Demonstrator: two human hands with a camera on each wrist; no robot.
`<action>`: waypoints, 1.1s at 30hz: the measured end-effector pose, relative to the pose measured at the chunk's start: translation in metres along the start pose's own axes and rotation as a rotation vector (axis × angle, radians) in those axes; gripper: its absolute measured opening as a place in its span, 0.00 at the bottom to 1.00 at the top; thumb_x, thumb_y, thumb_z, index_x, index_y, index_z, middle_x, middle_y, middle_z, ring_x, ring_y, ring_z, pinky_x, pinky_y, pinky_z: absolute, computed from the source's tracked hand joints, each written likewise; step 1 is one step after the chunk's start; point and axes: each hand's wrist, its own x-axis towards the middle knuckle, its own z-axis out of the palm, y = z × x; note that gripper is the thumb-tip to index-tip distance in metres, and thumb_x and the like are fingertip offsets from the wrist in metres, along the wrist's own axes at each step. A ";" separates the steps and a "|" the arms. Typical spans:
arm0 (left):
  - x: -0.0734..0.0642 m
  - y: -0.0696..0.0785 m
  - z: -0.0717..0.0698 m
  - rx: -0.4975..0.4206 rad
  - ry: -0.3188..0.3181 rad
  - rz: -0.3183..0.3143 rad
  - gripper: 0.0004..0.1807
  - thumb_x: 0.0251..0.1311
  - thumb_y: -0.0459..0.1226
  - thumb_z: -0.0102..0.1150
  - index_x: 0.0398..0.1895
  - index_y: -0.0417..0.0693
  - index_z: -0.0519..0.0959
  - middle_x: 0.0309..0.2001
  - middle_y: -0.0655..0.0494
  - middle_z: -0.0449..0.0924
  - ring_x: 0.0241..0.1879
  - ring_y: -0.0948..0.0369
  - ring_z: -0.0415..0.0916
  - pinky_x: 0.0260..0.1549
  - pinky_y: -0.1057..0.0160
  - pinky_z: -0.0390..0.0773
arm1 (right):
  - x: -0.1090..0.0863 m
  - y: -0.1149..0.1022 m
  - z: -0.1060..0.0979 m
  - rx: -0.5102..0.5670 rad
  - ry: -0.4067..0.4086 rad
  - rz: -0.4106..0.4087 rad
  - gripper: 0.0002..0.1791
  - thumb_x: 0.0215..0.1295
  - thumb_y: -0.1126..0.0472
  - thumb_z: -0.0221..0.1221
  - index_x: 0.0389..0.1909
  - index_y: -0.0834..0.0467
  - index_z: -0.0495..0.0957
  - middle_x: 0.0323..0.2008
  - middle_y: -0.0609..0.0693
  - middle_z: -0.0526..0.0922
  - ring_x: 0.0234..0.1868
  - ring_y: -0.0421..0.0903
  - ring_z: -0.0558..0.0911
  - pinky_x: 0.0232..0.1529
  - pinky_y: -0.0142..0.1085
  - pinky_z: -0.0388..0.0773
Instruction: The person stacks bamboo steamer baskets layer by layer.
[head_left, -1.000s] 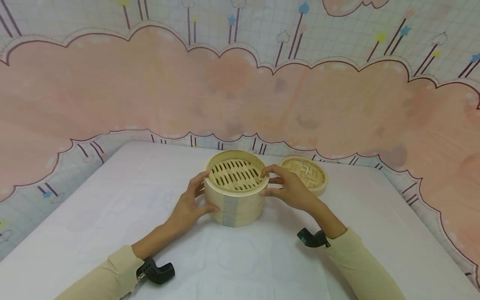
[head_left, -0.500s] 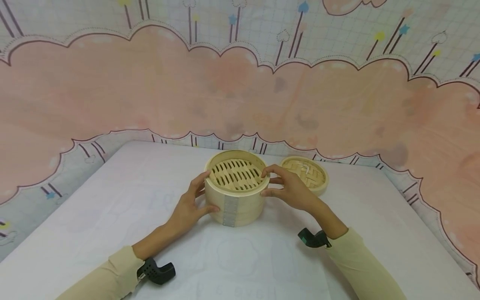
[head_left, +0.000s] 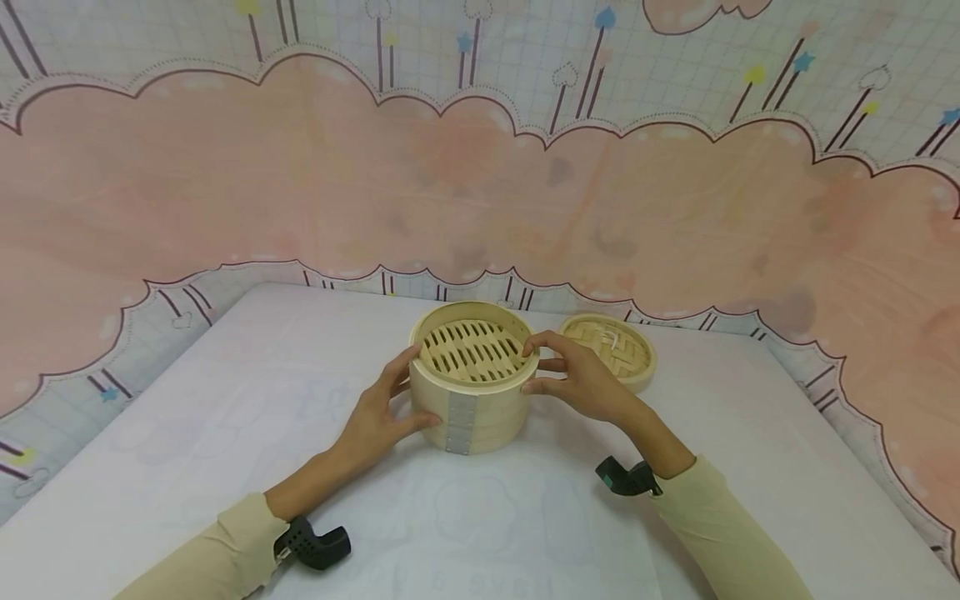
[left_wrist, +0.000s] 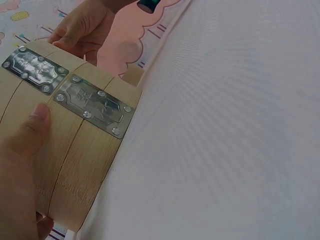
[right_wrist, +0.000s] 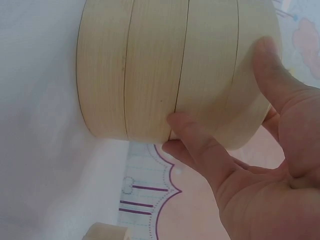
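Observation:
A round bamboo steamer [head_left: 498,417] of stacked tiers stands on the white table, its slatted floor [head_left: 472,350] showing through the uncovered top. My left hand [head_left: 375,417] grips its left side, thumb on the front wall and fingers reaching round behind. On the other side, my right hand [head_left: 581,379] holds the upper tier near the rim. In the left wrist view, a riveted metal plate [left_wrist: 95,106] sits on the lower tier, lined up with another plate [left_wrist: 35,70] above it. Right wrist view: the fingers [right_wrist: 200,145] press on the pale wall, across the seam between tiers.
Behind my right hand lies the woven bamboo lid [head_left: 618,354], with a small white loop on top. The white-covered table [head_left: 300,350] extends to both sides. A patterned cloth backdrop [head_left: 480,183] rises along its back edge.

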 end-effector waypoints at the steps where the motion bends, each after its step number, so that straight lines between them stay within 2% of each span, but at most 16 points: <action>1: 0.000 0.000 0.000 -0.001 0.000 -0.003 0.52 0.41 0.24 0.73 0.69 0.35 0.52 0.67 0.31 0.58 0.61 0.36 0.63 0.55 0.39 0.70 | 0.000 0.000 0.000 0.002 -0.001 0.000 0.27 0.54 0.63 0.68 0.54 0.58 0.70 0.58 0.57 0.72 0.56 0.58 0.77 0.52 0.42 0.78; 6: -0.001 0.001 -0.002 -0.007 -0.001 -0.013 0.51 0.41 0.24 0.73 0.69 0.34 0.53 0.67 0.31 0.58 0.61 0.35 0.63 0.55 0.39 0.71 | 0.002 0.000 0.001 0.023 -0.005 -0.013 0.27 0.54 0.66 0.68 0.55 0.59 0.69 0.59 0.59 0.71 0.57 0.60 0.76 0.53 0.46 0.77; 11: -0.003 0.000 -0.003 -0.008 0.003 -0.010 0.51 0.41 0.24 0.73 0.69 0.35 0.53 0.67 0.31 0.58 0.61 0.35 0.63 0.54 0.39 0.71 | 0.002 0.002 0.000 0.030 -0.024 -0.009 0.27 0.54 0.61 0.68 0.55 0.54 0.70 0.60 0.53 0.71 0.56 0.56 0.77 0.51 0.42 0.79; 15: -0.004 -0.002 -0.003 -0.014 -0.006 -0.013 0.51 0.42 0.24 0.72 0.69 0.37 0.52 0.68 0.33 0.57 0.62 0.36 0.63 0.55 0.41 0.71 | 0.000 0.005 -0.006 0.010 -0.038 -0.007 0.31 0.56 0.57 0.67 0.60 0.51 0.69 0.62 0.50 0.69 0.55 0.54 0.78 0.50 0.40 0.80; 18: -0.003 -0.003 -0.002 -0.019 -0.013 -0.017 0.52 0.42 0.25 0.72 0.69 0.39 0.51 0.69 0.34 0.56 0.62 0.37 0.62 0.55 0.42 0.71 | -0.002 0.007 -0.015 -0.029 -0.007 -0.001 0.31 0.58 0.55 0.66 0.63 0.51 0.67 0.62 0.50 0.70 0.55 0.52 0.78 0.50 0.41 0.80; 23: -0.003 -0.006 0.000 -0.026 -0.004 -0.006 0.53 0.41 0.24 0.73 0.69 0.39 0.50 0.68 0.35 0.56 0.62 0.37 0.63 0.55 0.43 0.72 | -0.005 0.014 -0.033 -0.093 0.080 0.023 0.26 0.62 0.53 0.64 0.60 0.55 0.71 0.60 0.53 0.73 0.56 0.54 0.77 0.51 0.46 0.79; 27: -0.004 -0.007 0.000 -0.031 0.007 -0.002 0.53 0.40 0.24 0.73 0.69 0.40 0.50 0.68 0.35 0.56 0.62 0.37 0.63 0.55 0.43 0.72 | -0.008 0.025 -0.050 -0.109 0.131 0.076 0.25 0.63 0.50 0.62 0.58 0.54 0.72 0.59 0.54 0.75 0.58 0.54 0.76 0.56 0.54 0.74; 33: -0.005 -0.007 0.000 -0.023 0.007 -0.006 0.53 0.41 0.24 0.73 0.69 0.40 0.51 0.68 0.35 0.57 0.61 0.37 0.63 0.55 0.43 0.73 | -0.017 0.038 -0.073 -0.126 0.189 0.149 0.28 0.63 0.44 0.61 0.60 0.51 0.71 0.61 0.53 0.73 0.61 0.57 0.72 0.57 0.60 0.69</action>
